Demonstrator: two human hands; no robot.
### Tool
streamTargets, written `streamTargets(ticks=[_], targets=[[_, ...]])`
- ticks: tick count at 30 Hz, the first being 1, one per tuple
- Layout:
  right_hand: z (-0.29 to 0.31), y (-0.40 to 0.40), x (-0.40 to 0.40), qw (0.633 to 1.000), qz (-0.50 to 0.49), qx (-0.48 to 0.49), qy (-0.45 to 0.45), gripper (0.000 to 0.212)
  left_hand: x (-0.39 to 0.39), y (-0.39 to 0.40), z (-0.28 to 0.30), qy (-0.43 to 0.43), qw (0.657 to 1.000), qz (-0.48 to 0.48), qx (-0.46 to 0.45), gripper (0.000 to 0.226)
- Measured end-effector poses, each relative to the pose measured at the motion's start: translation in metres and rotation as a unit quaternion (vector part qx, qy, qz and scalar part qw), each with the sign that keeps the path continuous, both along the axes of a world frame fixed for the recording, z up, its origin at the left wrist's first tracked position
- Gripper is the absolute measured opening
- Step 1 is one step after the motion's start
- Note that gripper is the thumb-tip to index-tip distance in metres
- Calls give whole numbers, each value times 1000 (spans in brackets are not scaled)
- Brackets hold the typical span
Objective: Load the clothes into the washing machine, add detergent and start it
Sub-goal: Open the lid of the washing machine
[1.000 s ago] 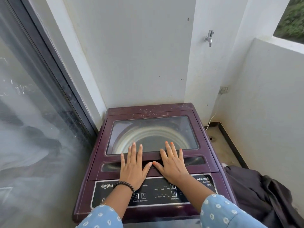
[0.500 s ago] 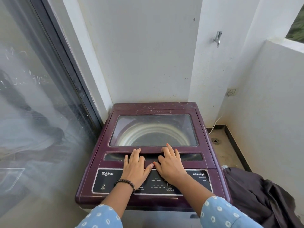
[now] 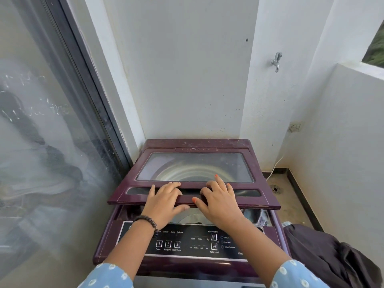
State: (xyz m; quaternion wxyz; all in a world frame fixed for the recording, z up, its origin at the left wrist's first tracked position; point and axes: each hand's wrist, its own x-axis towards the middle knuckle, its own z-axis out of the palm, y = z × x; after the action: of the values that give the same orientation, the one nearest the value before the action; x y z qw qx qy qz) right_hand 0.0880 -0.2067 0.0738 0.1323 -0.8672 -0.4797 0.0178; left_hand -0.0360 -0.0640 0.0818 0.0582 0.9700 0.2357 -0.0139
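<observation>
A maroon top-loading washing machine (image 3: 187, 267) stands in the corner, its black control panel (image 3: 191, 243) nearest me. Its glass-windowed lid (image 3: 195, 167) is tilted up at the front, with a gap showing the drum below. My left hand (image 3: 164, 201) and my right hand (image 3: 218, 201) both grip the lid's front edge, fingers curled into the handle recess and thumbs under the rim. A heap of dark clothes (image 3: 328, 258) lies to the right of the machine.
A glass sliding door (image 3: 45, 142) runs along the left. White walls close the back and right, with a tap (image 3: 276, 61) and a wall socket (image 3: 295, 127). A floor drain (image 3: 276, 189) sits right of the machine, near a white cable (image 3: 274, 169).
My hands went from flat on the shut lid to curling into its handle recess. The lid's front edge has now lifted off the machine, opening a gap.
</observation>
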Motion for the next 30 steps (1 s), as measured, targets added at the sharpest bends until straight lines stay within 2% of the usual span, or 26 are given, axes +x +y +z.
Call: streamTargets(ticks=[2, 4, 5, 8, 12, 18, 22, 26, 30], targets=[[2, -5, -1, 996, -13, 46, -78, 56, 2, 3, 10, -18, 999, -17, 27, 77], [0, -12, -5, 986, -10, 84, -141, 49, 5, 9, 17, -78, 995, -34, 57, 101], [-3, -14, -7, 982, -4, 93, -162, 49, 7, 13, 19, -112, 989, -43, 85, 102], [-6, -19, -10, 969, 8, 124, -211, 67, 14, 26, 28, -193, 968, -44, 155, 81], [0, -14, 3, 964, 6, 114, -238, 92, 23, 31, 36, -235, 954, -37, 181, 70], [25, 1, 22, 953, 0, 125, -277, 93, 43, 22, 42, -303, 929, 20, 212, 53], [39, 10, 34, 951, -4, 119, -285, 98, 59, 22, 40, -312, 921, 48, 231, 60], [50, 20, 44, 945, -5, 136, -297, 101, 69, 34, 43, -315, 913, 24, 259, 68], [63, 34, 55, 942, -27, 157, -296, 100, 78, 48, 51, -327, 906, -17, 267, 63]])
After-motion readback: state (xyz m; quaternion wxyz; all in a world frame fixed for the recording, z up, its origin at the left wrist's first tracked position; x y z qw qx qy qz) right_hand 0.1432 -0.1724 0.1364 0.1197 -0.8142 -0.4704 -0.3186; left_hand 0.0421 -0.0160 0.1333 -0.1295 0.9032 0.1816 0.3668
